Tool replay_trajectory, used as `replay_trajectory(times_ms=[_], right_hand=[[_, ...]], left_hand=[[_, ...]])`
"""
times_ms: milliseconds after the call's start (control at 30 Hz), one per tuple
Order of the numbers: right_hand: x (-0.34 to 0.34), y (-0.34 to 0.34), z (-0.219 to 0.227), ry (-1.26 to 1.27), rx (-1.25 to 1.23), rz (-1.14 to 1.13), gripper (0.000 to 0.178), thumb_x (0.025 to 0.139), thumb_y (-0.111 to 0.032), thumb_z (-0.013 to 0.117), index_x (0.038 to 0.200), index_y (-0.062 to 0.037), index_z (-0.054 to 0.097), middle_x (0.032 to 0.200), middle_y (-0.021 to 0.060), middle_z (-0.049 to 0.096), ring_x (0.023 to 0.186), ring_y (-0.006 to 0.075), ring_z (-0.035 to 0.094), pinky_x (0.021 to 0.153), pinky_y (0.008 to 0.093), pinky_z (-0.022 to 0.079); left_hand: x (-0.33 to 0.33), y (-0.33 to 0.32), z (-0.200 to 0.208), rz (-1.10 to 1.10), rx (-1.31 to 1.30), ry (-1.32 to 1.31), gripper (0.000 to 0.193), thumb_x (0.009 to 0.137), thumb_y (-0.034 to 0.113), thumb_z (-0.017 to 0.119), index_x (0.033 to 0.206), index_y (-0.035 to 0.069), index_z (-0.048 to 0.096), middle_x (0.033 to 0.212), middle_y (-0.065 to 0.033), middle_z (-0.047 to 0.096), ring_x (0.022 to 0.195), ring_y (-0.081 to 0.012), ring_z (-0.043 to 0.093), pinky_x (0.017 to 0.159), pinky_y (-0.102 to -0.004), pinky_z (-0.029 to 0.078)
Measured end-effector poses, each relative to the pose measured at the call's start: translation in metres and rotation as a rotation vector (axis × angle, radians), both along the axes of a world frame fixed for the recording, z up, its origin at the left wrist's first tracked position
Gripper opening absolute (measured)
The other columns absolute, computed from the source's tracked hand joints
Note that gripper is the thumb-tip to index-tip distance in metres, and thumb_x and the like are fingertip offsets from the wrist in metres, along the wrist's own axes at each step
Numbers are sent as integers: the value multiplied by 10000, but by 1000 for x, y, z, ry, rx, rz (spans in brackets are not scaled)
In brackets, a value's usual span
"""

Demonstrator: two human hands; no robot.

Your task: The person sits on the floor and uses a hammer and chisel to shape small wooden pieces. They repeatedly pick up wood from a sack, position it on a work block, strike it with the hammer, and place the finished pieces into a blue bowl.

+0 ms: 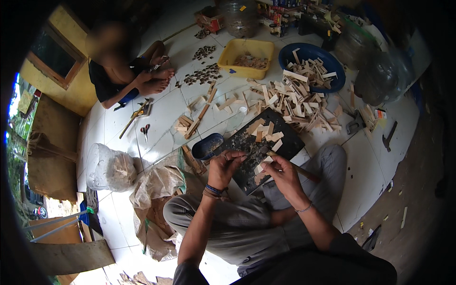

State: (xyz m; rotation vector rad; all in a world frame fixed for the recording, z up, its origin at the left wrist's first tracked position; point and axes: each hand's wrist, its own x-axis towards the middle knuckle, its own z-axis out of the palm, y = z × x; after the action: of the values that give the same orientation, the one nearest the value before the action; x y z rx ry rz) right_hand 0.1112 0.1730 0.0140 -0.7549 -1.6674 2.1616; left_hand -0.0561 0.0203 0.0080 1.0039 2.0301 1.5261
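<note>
Your right hand (283,175) grips a pale wood piece (262,165) between thumb and fingers, over the near right part of the black board (290,137). Your left hand (226,167) has its thumb and fingertips drawn together just beyond the board's left edge; whether a small thing sits between them, you cannot tell. A short gap lies between your 2 hands. A wooden handle (308,174) slants out below your right hand, past the board's near right edge toward your knee.

Along the far right edge, the heap of wood pieces (304,105) crowds close, leaving little room that way. The small blue tray (207,146) sits just beside the left edge. You have more room right of your knee, where white floor (357,183) runs toward the hammer (389,137). The other person (114,76) sits well apart, at far left.
</note>
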Motion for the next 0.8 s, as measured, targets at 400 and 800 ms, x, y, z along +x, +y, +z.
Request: replay_trajectory(times_ms=[400, 800], right_hand=[[-3, -4, 20, -117, 48, -16, 254, 999, -183, 727, 1160, 6, 674, 958, 29, 742, 869, 75, 672, 790, 229, 514], [-8, -5, 23, -196, 108, -1, 236, 1008, -167, 716, 1166, 4, 676, 938, 33, 726, 878, 63, 647, 769, 213, 471]], left_hand=[[46, -1, 3, 82, 357, -410, 153, 951, 22, 745, 1102, 1, 745, 1037, -42, 743, 1014, -98, 678, 906, -254, 541], [45, 1, 2, 47, 286, -61, 157, 944, 66, 746, 1093, 30, 783, 977, -80, 767, 890, -155, 693, 806, -307, 547]])
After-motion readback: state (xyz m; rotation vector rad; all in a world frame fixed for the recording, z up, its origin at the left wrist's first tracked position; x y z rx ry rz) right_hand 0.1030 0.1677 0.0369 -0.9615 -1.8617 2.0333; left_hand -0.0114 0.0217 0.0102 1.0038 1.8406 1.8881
